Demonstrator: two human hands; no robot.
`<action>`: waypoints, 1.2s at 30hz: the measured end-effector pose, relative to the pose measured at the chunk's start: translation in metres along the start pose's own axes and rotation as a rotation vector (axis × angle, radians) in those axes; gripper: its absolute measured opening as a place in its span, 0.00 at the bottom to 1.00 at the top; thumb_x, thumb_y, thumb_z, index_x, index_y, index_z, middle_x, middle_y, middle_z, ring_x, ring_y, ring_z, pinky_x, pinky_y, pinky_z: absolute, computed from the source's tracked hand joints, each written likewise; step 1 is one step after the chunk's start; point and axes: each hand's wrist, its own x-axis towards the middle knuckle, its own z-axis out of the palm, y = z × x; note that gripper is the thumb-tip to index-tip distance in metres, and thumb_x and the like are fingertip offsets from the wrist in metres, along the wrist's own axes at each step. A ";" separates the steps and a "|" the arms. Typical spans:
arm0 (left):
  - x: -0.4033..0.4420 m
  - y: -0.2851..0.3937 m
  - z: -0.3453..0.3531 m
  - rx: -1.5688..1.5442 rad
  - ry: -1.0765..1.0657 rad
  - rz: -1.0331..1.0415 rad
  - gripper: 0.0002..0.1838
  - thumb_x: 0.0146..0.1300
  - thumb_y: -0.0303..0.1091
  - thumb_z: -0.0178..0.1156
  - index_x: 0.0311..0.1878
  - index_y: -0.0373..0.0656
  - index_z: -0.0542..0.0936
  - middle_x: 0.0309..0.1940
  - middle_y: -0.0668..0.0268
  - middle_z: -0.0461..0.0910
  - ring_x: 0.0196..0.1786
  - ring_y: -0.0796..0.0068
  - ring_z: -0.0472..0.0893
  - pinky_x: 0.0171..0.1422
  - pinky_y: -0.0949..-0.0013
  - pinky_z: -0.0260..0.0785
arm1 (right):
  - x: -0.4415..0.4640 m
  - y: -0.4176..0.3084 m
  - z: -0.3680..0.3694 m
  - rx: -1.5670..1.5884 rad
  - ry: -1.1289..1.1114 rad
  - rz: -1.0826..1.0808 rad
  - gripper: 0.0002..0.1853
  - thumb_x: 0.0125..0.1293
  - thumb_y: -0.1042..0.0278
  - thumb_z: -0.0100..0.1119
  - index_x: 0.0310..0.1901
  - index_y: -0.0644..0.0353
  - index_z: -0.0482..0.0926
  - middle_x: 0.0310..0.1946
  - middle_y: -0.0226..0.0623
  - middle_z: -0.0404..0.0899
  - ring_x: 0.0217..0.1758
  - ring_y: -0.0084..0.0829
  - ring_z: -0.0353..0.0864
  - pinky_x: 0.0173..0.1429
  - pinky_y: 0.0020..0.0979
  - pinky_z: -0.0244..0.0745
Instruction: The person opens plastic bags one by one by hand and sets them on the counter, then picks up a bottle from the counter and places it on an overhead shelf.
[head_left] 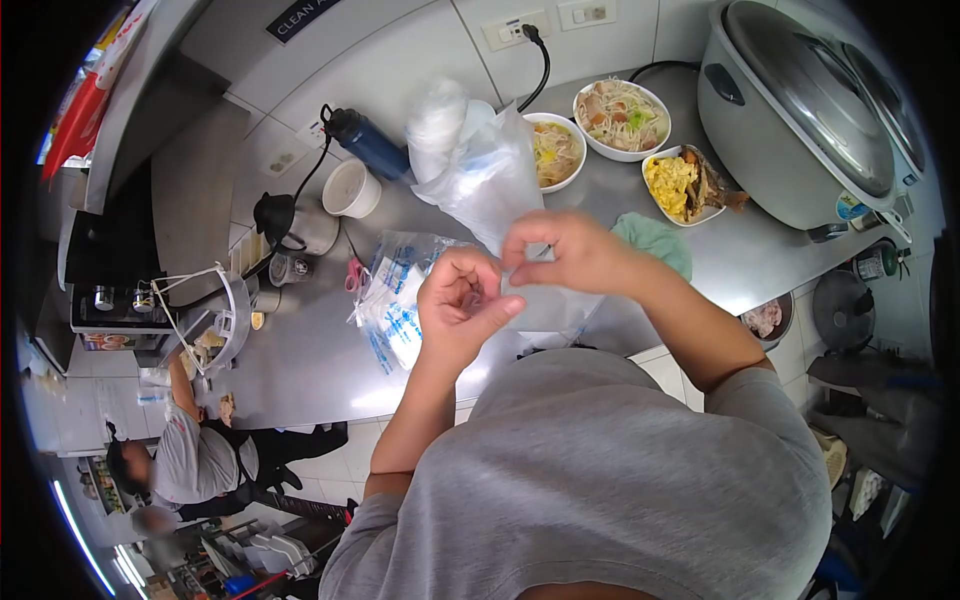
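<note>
Above the steel counter, close to my body, my left hand (pixel 462 302) has its fingers curled toward the thumb. Just to its right, my right hand (pixel 560 250) makes a pinch, its thumb and fingertips bent toward the left hand. Thin translucent plastic, apparently a plastic bag (pixel 557 308), shows between and below the hands; its gripped edge is partly hidden by my fingers. Beyond the hands lies a bunch of white plastic bags (pixel 490 165). A packet of bags with blue print (pixel 395 310) lies beside my left hand, and a green cloth (pixel 655 243) is near my right wrist.
Bowls of noodles (pixel 622 118) and soup (pixel 556 155), and a dish of egg and fish (pixel 685 187), stand at the back. A large cooker (pixel 790 120) occupies the right. A blue bottle (pixel 368 143) and white tub (pixel 351 189) are at left. Another person (pixel 205 460) works at far left.
</note>
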 end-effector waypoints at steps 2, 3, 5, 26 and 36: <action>0.000 0.007 -0.003 0.072 -0.006 -0.047 0.14 0.54 0.23 0.65 0.43 0.38 0.72 0.33 0.65 0.77 0.36 0.80 0.74 0.43 0.78 0.65 | -0.002 -0.002 -0.011 0.082 -0.044 0.087 0.12 0.54 0.73 0.65 0.41 0.59 0.78 0.31 0.33 0.79 0.38 0.25 0.78 0.46 0.27 0.72; 0.001 0.008 -0.004 0.098 0.013 -0.067 0.16 0.53 0.20 0.65 0.44 0.38 0.73 0.34 0.64 0.79 0.39 0.80 0.76 0.44 0.78 0.65 | -0.003 -0.002 -0.011 0.126 0.006 0.112 0.10 0.55 0.73 0.64 0.40 0.59 0.78 0.30 0.33 0.79 0.36 0.24 0.78 0.44 0.26 0.72; 0.003 0.007 -0.007 0.111 0.052 -0.089 0.18 0.52 0.17 0.65 0.46 0.38 0.74 0.35 0.62 0.81 0.41 0.79 0.78 0.47 0.77 0.67 | -0.006 -0.003 -0.011 0.210 0.109 0.158 0.07 0.57 0.74 0.61 0.38 0.60 0.78 0.28 0.33 0.79 0.33 0.22 0.78 0.42 0.25 0.72; 0.040 0.030 -0.041 -0.930 0.136 -0.354 0.04 0.62 0.28 0.51 0.38 0.39 0.73 0.28 0.66 0.75 0.32 0.74 0.78 0.40 0.69 0.75 | 0.033 -0.028 -0.064 0.938 0.052 0.247 0.10 0.63 0.65 0.56 0.38 0.62 0.79 0.29 0.33 0.78 0.30 0.20 0.78 0.35 0.22 0.73; 0.024 -0.166 -0.037 -0.707 0.565 -0.854 0.13 0.68 0.32 0.42 0.48 0.37 0.73 0.39 0.61 0.79 0.35 0.70 0.81 0.35 0.68 0.77 | 0.028 0.161 0.001 0.737 0.396 0.896 0.08 0.58 0.70 0.51 0.31 0.60 0.80 0.21 0.35 0.77 0.24 0.28 0.78 0.28 0.34 0.73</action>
